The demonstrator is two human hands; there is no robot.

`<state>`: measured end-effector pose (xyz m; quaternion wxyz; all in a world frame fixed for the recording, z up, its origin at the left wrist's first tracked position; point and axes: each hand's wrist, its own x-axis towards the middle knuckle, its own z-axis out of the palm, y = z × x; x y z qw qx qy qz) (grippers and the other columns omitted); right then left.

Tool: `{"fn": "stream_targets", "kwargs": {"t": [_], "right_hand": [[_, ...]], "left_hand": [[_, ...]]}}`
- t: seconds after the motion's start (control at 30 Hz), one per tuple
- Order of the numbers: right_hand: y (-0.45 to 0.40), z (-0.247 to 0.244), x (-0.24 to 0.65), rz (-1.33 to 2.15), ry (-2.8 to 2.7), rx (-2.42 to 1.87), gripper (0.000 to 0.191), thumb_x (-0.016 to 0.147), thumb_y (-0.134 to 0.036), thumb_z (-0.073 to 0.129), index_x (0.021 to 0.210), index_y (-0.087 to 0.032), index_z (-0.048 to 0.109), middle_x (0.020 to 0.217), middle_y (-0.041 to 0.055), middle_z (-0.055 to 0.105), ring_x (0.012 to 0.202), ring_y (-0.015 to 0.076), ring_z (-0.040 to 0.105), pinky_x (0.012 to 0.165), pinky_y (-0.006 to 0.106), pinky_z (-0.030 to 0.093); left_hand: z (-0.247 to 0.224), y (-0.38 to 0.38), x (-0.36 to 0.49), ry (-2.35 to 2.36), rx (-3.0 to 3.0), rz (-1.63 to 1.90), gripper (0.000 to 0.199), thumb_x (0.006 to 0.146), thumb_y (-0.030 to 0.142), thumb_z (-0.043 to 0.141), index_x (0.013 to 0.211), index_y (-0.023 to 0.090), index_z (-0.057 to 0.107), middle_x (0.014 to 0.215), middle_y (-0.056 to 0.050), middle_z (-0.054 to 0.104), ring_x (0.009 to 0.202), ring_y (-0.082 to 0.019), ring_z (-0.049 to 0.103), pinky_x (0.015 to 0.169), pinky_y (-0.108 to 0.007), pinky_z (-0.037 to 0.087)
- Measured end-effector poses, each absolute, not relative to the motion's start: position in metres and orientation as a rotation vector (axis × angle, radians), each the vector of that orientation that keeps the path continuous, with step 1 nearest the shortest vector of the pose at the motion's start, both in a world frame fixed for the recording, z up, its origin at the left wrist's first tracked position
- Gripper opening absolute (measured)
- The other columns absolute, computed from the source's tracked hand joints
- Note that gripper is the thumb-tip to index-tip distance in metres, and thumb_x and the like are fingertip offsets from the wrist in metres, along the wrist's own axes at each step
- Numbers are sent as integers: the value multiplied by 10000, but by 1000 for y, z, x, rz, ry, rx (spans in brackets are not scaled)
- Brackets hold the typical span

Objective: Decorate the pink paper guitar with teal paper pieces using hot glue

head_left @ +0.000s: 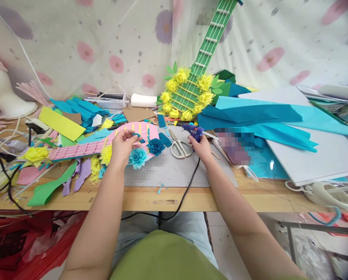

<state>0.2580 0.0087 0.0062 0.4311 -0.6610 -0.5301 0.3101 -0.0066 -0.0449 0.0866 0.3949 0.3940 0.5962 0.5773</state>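
Note:
My right hand (201, 145) grips a purple hot glue gun (193, 131), a white glue stick at its back and its nozzle pointing left. Between the fingertips of my left hand (123, 144) is a small dark blue paper piece (137, 135), its shape partly hidden. That hand hovers over a pink paper guitar (130, 127) lying flat with its neck to the left. A light blue paper flower (138, 157), a dark blue paper flower (156, 146) and a yellow one (106, 154) sit along its near edge. Between my hands, scissors (178, 147) rest on the grey cutting mat (174, 173).
A green paper guitar (201, 58) with yellow flowers stands against the patterned curtain. Blue paper sheets (250, 112) and a white board (317, 151) cover the right. Paper scraps and a yellow strip (62, 123) crowd the left. The black cord (188, 188) hangs over the table edge.

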Motion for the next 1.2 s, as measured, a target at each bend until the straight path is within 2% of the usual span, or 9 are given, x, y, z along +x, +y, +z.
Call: {"fn": "stream_targets", "kwargs": {"t": [0.07, 0.17, 0.37, 0.47, 0.67, 0.9, 1.2], "right_hand": [[5, 11, 258, 853, -1273, -1545, 416, 697, -531, 592, 908, -173, 580, 721, 43, 639, 629, 163, 570, 645, 317, 454], [-3, 22, 252, 934, -1242, -1447, 449, 644, -578, 627, 831, -173, 576, 664, 15, 605, 525, 112, 490, 560, 283, 425], [-26, 51, 222, 1096, -1319, -1302, 430, 636, -584, 653, 743, -170, 612, 538, -20, 518, 461, 90, 406, 473, 262, 361], [-32, 59, 205, 1098, -1420, -1218, 421, 658, -567, 656, 821, -179, 657, 563, -10, 548, 526, 121, 488, 512, 265, 401], [-32, 57, 188, 975, -1619, -1217, 445, 682, -575, 648, 907, -193, 693, 766, 39, 688, 751, 203, 630, 677, 316, 495], [-31, 55, 185, 953, -1812, -1129, 395, 753, -528, 614, 997, -226, 691, 946, 26, 723, 879, 224, 664, 790, 348, 513], [-27, 56, 185, 889, -1881, -1140, 399, 758, -520, 619, 1020, -226, 685, 934, 25, 724, 872, 215, 667, 790, 334, 511]], "left_hand": [[84, -48, -3, 1472, 963, 1506, 201, 611, 201, 638, 772, 168, 521, 763, 5, 584, 793, -179, 675, 592, -252, 532], [81, -52, 0, 1482, 952, 1518, 175, 636, 220, 626, 748, 173, 499, 769, -10, 597, 816, -192, 674, 579, -253, 535], [72, -51, -6, 1766, 1143, 1423, 152, 660, 270, 627, 772, 189, 566, 718, 0, 606, 665, -143, 609, 478, -217, 431], [67, -48, -7, 1734, 1176, 1434, 129, 661, 254, 632, 750, 189, 566, 690, 14, 597, 626, -118, 566, 532, -225, 440], [59, -45, -6, 1704, 1098, 1585, 167, 594, 194, 676, 691, 175, 542, 597, 39, 558, 547, -96, 518, 547, -222, 415], [54, -43, -8, 1665, 1042, 1626, 176, 616, 218, 672, 779, 160, 643, 603, 20, 590, 550, -103, 538, 540, -223, 421], [63, -45, -2, 1697, 1014, 1637, 103, 631, 214, 659, 718, 165, 634, 603, 31, 588, 450, -76, 479, 457, -211, 380]]}}
